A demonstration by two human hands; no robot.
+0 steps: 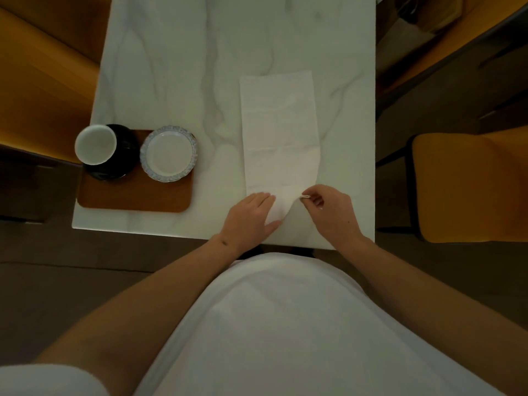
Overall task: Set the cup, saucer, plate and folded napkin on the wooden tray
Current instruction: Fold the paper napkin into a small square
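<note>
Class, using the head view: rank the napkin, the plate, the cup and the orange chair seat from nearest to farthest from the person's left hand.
1. napkin: under the left hand, touching it.
2. plate: on the wooden tray's right side.
3. cup: tray's far-left corner, on the dark saucer.
4. orange chair seat: beyond the table's right edge.

tray (134,197): on the table (183,67), at its near left corner
saucer (121,155): on the tray, far left part
cup (94,144): on the saucer, toward its left
plate (169,153): on the tray, just right of the saucer
napkin (281,138): flat on the table, right of the tray, running near to far
left hand (251,217): on the napkin's near end
right hand (331,211): at the napkin's near right corner
chair (468,187): right of the table
</note>
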